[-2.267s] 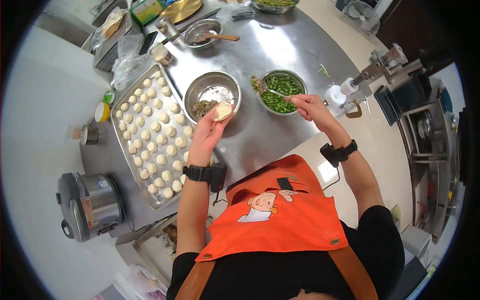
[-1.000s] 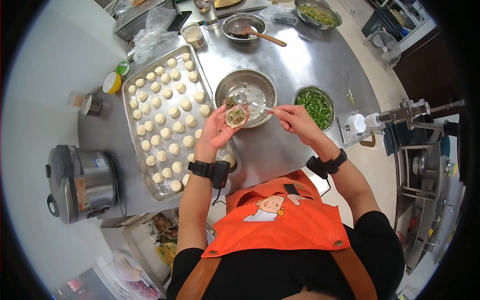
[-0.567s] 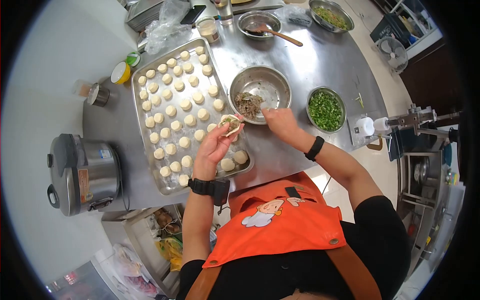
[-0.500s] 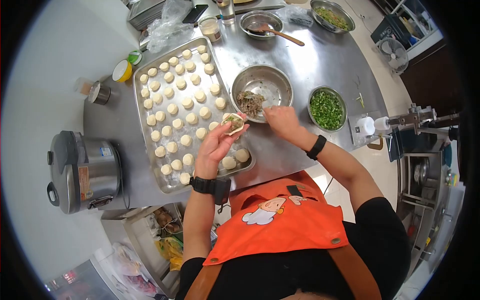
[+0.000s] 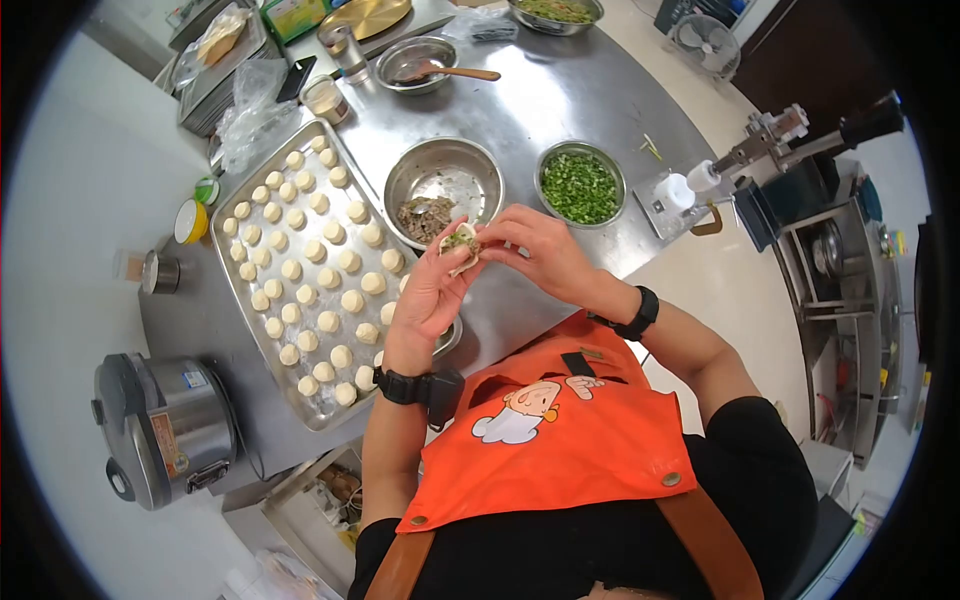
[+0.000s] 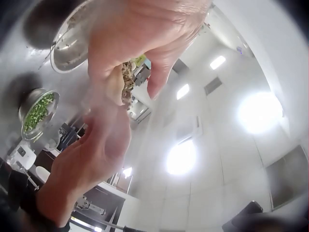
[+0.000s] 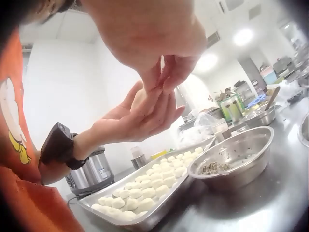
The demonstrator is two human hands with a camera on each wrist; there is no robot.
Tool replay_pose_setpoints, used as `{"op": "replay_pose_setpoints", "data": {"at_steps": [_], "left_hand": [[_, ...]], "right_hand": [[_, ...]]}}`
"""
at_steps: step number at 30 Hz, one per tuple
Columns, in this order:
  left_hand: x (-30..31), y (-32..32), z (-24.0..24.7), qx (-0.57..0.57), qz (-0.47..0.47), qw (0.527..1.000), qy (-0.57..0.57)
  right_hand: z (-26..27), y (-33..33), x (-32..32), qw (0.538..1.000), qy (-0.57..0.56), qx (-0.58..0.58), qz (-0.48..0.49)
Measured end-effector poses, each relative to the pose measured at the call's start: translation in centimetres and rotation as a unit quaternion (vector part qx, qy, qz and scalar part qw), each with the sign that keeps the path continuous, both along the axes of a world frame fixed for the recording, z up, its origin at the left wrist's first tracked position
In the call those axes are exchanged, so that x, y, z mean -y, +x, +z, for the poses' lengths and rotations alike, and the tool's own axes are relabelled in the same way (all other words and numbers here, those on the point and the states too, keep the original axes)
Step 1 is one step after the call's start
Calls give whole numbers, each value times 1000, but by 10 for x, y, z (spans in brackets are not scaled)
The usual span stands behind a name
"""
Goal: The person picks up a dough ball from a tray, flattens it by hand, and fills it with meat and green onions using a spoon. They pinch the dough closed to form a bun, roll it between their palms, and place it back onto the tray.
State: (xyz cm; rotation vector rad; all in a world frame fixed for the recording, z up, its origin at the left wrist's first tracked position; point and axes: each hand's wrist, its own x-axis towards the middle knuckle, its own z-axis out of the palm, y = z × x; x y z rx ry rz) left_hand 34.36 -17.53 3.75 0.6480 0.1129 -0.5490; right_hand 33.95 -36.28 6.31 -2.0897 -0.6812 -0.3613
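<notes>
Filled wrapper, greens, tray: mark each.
Filled wrapper [image 5: 460,243]: head view, its open, filled middle.
Greens [image 5: 579,188]: head view, middle of the heap.
Tray [image 5: 329,298]: head view, bare patch of its floor.

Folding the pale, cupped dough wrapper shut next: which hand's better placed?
Probably the right hand: it pinches the edge of the wrapper beside the exposed brown-green filling. The left hand cradles the wrapper and looks better suited to support.

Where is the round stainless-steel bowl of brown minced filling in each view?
Head: the round stainless-steel bowl sits upper middle, slightly left.
Left wrist: upper left, partly hidden by the bare left hand.
Right wrist: lower right.
Shared landmark: the bare right hand, just right of centre, lower left and top centre, respectively.
</notes>
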Motion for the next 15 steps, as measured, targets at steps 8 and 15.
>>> {"op": "replay_pose_setpoints", "data": {"at_steps": [8,15], "left_hand": [[33,-8,-4,-7,-28,1000,12],[50,-14,-3,-9,-53,999,-2]], "right_hand": [[-7,-14,29,994,-40,100,-2],[6,-31,38,983,66,-132,-106]]}}
